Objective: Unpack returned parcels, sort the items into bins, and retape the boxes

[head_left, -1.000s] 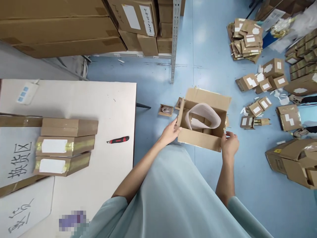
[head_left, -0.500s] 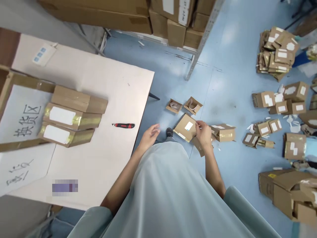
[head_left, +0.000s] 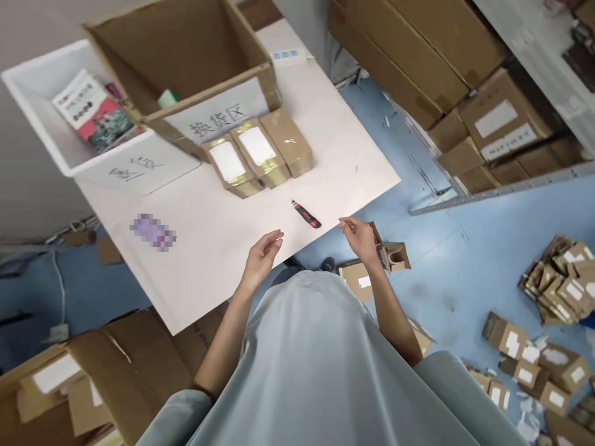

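My left hand (head_left: 261, 255) hovers over the near edge of the white table (head_left: 199, 229), fingers loosely curled and apart, holding nothing. My right hand (head_left: 357, 237) hangs just off the table's corner, fingers slightly bent, also with nothing in it. A red and black utility knife (head_left: 306, 214) lies on the table between the two hands, closest to my right hand. Three long taped cardboard boxes (head_left: 258, 151) lie side by side further back on the table.
A large open carton with a paper sign (head_left: 186, 68) and a white bin holding booklets (head_left: 69, 118) stand at the table's back. Small boxes lie on the blue floor (head_left: 534, 365), and an opened one (head_left: 393, 255) is by my right hand. Stacked cartons fill shelves (head_left: 465, 80).
I have let go of the open carton I held a second ago. My view has swung left to the table, and both hands now hover empty near the utility knife.
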A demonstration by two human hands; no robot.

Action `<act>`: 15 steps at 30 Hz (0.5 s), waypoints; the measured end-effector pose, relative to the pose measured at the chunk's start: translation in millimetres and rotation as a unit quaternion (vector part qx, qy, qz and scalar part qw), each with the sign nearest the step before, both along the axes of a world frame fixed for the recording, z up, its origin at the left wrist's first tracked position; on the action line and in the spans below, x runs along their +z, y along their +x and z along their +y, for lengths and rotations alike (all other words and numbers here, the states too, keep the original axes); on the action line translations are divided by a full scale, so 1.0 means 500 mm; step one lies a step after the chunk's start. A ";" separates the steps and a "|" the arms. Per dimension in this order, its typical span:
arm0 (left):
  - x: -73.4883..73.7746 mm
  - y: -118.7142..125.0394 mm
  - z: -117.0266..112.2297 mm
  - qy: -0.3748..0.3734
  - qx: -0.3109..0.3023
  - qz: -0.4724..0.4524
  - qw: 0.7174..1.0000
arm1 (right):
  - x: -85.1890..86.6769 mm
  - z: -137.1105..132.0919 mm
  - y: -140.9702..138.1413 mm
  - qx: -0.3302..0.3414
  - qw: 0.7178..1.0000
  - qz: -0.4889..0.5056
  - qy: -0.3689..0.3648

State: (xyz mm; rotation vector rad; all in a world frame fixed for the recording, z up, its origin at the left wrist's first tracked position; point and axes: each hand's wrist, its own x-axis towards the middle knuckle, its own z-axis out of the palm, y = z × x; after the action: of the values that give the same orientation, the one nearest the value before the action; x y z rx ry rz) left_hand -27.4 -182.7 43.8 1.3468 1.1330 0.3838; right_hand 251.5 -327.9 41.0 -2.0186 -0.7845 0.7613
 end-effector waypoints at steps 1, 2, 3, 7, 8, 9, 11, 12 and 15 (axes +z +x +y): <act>0.001 -0.024 0.015 -0.001 0.018 -0.005 1.000 | 0.005 0.036 -0.014 0.019 1.000 -0.003 0.004; 0.001 -0.048 0.030 -0.003 0.034 -0.010 0.999 | 0.008 0.071 -0.030 0.035 0.999 -0.004 0.010; 0.001 -0.071 0.045 -0.004 0.047 -0.014 0.999 | 0.009 0.104 -0.046 0.050 0.999 -0.004 0.017; -0.010 -0.154 0.110 -0.010 0.087 -0.035 0.996 | -0.004 0.228 -0.108 0.098 0.994 0.000 0.040; -0.015 -0.172 0.128 -0.009 0.098 -0.040 0.994 | -0.013 0.257 -0.122 0.107 0.993 0.002 0.042; -0.021 -0.189 0.146 -0.007 0.109 -0.045 0.993 | -0.024 0.286 -0.136 0.116 0.992 0.005 0.042; -0.036 -0.218 0.183 -0.006 0.129 -0.047 0.991 | -0.050 0.340 -0.162 0.129 0.991 0.020 0.038; -0.044 -0.230 0.201 -0.008 0.136 -0.045 0.990 | -0.066 0.367 -0.174 0.136 0.990 0.032 0.035; -0.068 -0.245 0.256 -0.018 0.147 -0.031 0.989 | -0.114 0.448 -0.203 0.151 0.985 0.073 0.025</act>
State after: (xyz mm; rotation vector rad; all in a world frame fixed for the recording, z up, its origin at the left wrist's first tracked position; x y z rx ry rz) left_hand -150.0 -54.5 9.8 1.1310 1.2828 0.6120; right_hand 150.2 -103.9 -16.2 -1.7963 -1.0266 1.0380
